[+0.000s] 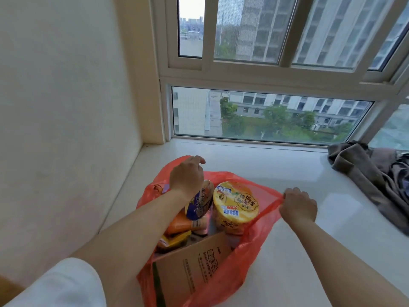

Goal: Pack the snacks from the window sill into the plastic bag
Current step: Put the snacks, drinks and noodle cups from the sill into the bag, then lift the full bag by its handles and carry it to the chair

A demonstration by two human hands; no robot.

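Fingers (290, 191) of the right hand (297, 206) are pinched on the right rim of the red plastic bag (250, 258), pulling it open. Left hand (187, 176) reaches over the bag's far edge, fingers curled down; whether they grip it cannot be told. On the window sill (287, 171), the bag holds a yellow noodle bowl (235, 203), a purple-lidded bowl (199, 204), orange and yellow packets (177, 231) and a cardboard box (194, 264).
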